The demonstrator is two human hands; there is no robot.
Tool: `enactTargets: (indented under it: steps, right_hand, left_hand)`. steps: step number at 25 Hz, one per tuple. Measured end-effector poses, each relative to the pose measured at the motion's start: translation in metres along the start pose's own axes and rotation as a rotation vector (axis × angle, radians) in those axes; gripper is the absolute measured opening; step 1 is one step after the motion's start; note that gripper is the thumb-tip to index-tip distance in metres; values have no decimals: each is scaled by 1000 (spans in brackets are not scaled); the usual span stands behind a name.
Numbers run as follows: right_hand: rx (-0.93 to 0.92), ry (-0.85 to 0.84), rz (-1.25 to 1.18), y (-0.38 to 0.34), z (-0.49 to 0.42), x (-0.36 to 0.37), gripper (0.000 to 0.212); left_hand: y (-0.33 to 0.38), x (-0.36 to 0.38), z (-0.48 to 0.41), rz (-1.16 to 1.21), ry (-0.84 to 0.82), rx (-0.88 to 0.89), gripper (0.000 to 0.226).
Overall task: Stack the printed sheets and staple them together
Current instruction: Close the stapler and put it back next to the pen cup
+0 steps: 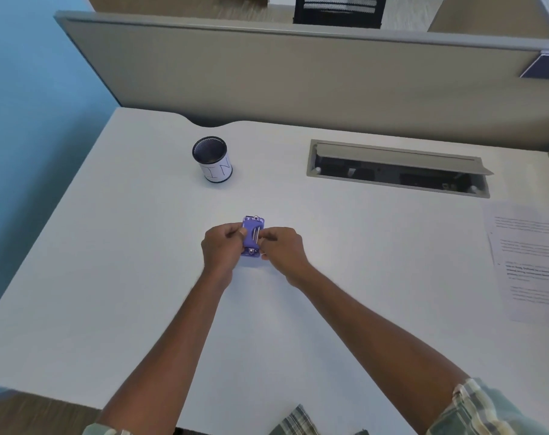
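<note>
A small purple stapler [252, 235] lies in the middle of the white desk [141, 277], with its metal parts showing on top. My left hand [221, 249] grips its left side and my right hand [282, 249] pinches its right side. The printed sheets [530, 262] lie overlapping and fanned out at the desk's right edge, well away from both hands and partly cut off by the frame.
A black mesh cup [212, 159] with a white paper label stands at the back left of the desk. An open cable tray [398, 171] is sunk into the desk at the back right. A grey partition [298, 73] closes off the far side.
</note>
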State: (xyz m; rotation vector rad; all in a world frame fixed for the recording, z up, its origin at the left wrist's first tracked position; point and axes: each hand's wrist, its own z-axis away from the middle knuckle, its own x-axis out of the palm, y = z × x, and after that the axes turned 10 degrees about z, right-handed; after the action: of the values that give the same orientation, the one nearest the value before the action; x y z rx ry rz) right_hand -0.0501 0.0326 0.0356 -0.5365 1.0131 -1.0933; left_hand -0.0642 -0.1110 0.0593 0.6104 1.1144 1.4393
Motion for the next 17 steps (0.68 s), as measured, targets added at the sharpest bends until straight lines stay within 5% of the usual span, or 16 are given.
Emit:
enactTargets:
  steps: [17]
  right_hand:
    - [5, -143, 111, -38, -42, 106, 28]
  left_hand:
    - [-29, -89, -71, -5, 97, -47, 18]
